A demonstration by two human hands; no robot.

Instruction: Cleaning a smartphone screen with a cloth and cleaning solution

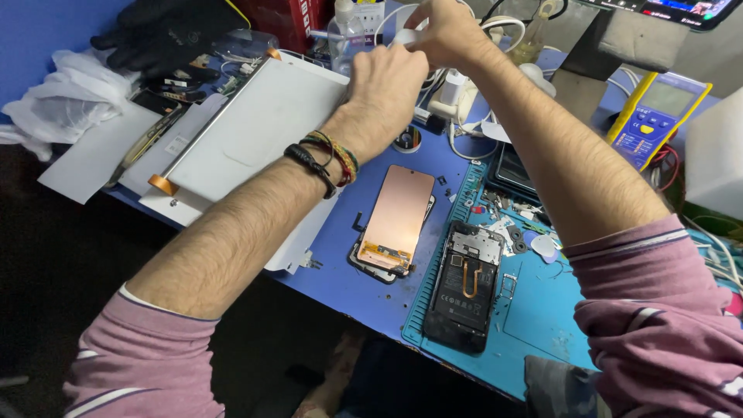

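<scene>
Both my hands are up at the far edge of the bench, working on a small white object [409, 36] that I cannot identify well. My right hand [443, 31] is clenched around it from above, pinching it with the fingertips. My left hand [385, 89] reaches in from below and seems to touch the same object, but its fingers are hidden behind the knuckles, so I cannot tell whether it grips or only supports.

I think the good way here is to keep the elbows high and the pinch light, because cables [464, 116] lie just under my wrists and are easy to drag.

Beside my left forearm lies a white plate [255, 124] with orange tape on its corners. Nearer to me, on the blue mat [542, 310], the copper-backed screen [396, 218] rests face down, and just to its right the open phone [464, 288] shows its black battery. A yellow meter [656, 116] stands well apart, on the right.
</scene>
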